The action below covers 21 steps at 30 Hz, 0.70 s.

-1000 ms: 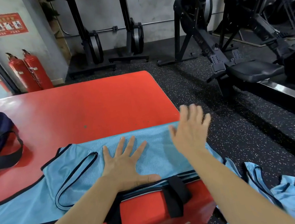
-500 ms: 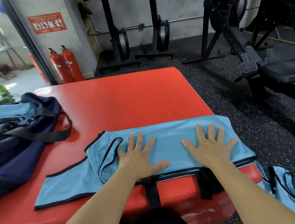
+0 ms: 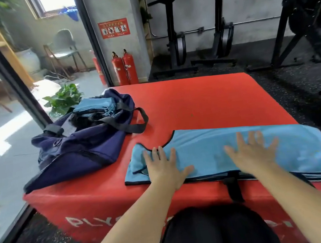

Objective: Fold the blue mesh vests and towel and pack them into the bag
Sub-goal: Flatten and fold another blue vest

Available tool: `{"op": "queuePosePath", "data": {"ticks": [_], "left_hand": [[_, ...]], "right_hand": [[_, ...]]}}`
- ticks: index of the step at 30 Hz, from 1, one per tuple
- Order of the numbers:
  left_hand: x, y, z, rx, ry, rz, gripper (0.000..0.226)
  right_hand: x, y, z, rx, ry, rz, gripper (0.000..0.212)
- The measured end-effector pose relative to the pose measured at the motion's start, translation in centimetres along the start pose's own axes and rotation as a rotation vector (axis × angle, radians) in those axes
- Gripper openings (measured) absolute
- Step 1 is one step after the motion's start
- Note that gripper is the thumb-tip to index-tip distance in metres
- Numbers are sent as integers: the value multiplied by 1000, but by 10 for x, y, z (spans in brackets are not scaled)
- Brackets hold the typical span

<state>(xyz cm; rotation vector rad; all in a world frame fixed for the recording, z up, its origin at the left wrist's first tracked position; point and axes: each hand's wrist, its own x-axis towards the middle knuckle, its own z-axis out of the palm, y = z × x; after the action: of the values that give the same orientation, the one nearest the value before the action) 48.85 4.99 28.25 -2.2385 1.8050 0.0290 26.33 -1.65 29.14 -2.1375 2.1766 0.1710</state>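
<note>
The fingers [image 3: 160,151] of the left hand [image 3: 166,169] lay straight and spread, flat on the cloth, with the thumb pointing right. The fingers [image 3: 240,139] of the right hand [image 3: 250,154] were fanned the same way. They were slightly blurred, so it could not be told whether they pressed down or hovered just above. Neither hand pinched anything.

The left hand rested on the left end of the blue mesh vest [image 3: 205,150], just below its black-trimmed neck curve, and the right hand sat near the vest's middle. The vest lay as a long flat band along the near edge of the red padded box [image 3: 203,100]. Its lower hem ran along that edge, and its right end drooped past the near right corner.

At the box's left edge sat the navy bag [image 3: 81,143], its mouth open. Folded blue pieces [image 3: 95,106] showed at its far end. One black strap [image 3: 135,124] of the bag trailed onto the red top, near the vest but apart from it.

The step in hand looked like flattening the vest after a lengthwise fold, with several pieces apparently packed already. The next move would probably be a crosswise fold. That called for pinching both corners of one end and carrying it over to meet the other. The slippery mesh layers would need to be kept square, and the overhanging end gathered up first, before the bundle could go left into the bag.
</note>
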Motion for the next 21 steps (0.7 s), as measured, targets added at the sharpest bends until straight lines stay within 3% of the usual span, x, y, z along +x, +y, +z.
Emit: {"op": "queuePosePath", "data": {"ticks": [2,5,8,12,18,21], "left_hand": [[-7,-17,3,-25,95,-21,83],[-12,-58,1,-96,348,-137,46],[-13,-104,1,-190,276,-245,26],[-4,-135,15,-449,167,-202,11],[15,-132,15,-749,103,-147,17],[20,-128,11,-772,56,-171,37]], "right_hand": [[-17,-42,-1,4,14,-130,74],[-37,-96,4,35,-8,-296,72],[-49,-132,10,74,-53,-361,70],[-55,-145,20,158,-101,-320,68],[-57,-143,32,104,-111,-313,70],[-56,-144,32,94,-113,-310,71]]}}
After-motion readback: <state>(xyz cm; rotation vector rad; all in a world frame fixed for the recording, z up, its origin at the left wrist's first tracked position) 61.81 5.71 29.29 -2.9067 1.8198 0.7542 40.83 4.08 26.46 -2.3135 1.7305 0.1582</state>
